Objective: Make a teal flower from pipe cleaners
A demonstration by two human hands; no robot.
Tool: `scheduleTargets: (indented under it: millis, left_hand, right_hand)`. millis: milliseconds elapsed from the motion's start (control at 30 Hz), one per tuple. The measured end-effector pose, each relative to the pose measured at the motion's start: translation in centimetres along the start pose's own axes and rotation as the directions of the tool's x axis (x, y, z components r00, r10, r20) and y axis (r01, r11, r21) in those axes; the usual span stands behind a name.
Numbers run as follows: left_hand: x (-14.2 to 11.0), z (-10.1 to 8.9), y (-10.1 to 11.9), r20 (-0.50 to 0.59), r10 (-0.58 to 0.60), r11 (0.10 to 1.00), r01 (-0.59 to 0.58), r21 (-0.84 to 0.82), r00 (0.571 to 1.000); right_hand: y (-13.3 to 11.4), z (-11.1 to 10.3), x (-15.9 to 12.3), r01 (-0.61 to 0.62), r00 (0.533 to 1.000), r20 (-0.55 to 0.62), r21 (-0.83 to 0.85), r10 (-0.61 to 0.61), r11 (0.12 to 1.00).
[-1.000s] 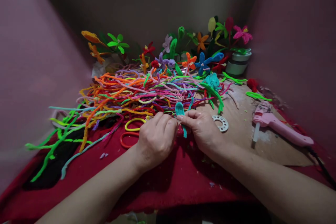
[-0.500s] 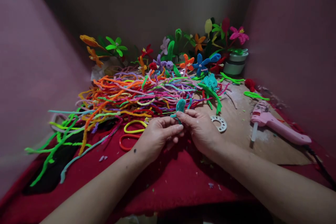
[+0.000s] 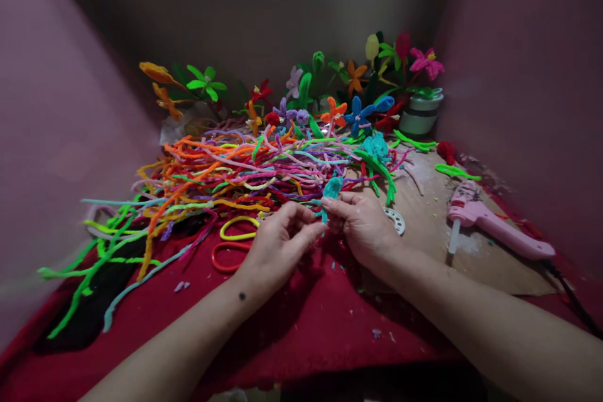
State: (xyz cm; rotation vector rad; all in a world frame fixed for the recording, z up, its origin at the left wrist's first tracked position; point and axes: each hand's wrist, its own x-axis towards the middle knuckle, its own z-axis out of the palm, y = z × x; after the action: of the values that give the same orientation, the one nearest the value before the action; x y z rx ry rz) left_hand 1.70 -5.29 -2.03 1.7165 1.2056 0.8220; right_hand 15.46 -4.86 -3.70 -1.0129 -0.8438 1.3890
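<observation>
Between my hands is a teal pipe cleaner (image 3: 333,187) bent into a padded petal-like loop, with its loose ends pointing down and left. My right hand (image 3: 367,226) is closed, pinching the base of the loop between thumb and forefinger. Thumb and fingers of my left hand (image 3: 282,242) come together on the lower end of the same piece; the exact contact is partly hidden. Just beyond lies a heap of many-coloured pipe cleaners (image 3: 264,166). Scissors with one yellow and one red handle loop (image 3: 226,245) rest left of my left hand, their blades hidden.
A pink glue gun (image 3: 499,226) lies on a cardboard sheet (image 3: 424,251) at right. Close to my right hand is a white ring with holes (image 3: 396,221). Several pipe-cleaner flowers (image 3: 357,116) and a pale pot (image 3: 421,112) stand behind. Scraps dot the red cloth (image 3: 320,333).
The teal loop has tilted to the right in my right hand. My left hand has turned from knuckles-up to thumb-up, its fingers working at the piece's lower end. The view has shifted slightly.
</observation>
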Motion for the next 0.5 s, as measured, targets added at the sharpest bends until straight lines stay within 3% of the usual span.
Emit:
scheduleTargets:
  millis: [100, 200, 500]
  left_hand:
    - [0.4, -0.5, 0.5, -0.045, -0.057, 0.989, 0.051, -0.142, 0.997]
    - [0.7, -0.9, 0.6, -0.074, -0.045, 0.987, 0.033, -0.159, 0.996]
    - [0.7, -1.2, 0.2, 0.018, -0.103, 0.975, 0.105, -0.197, 0.995]
  right_hand:
    - [0.0, 0.1, 0.0, -0.049, 0.997, 0.064, 0.055, 0.045, 0.997]
    - [0.0, 0.2, -0.1, -0.101, 0.985, 0.152, 0.084, 0.088, 0.991]
    - [-0.2, -0.1, 0.1, -0.067, 0.983, 0.173, 0.030, 0.061, 0.997]
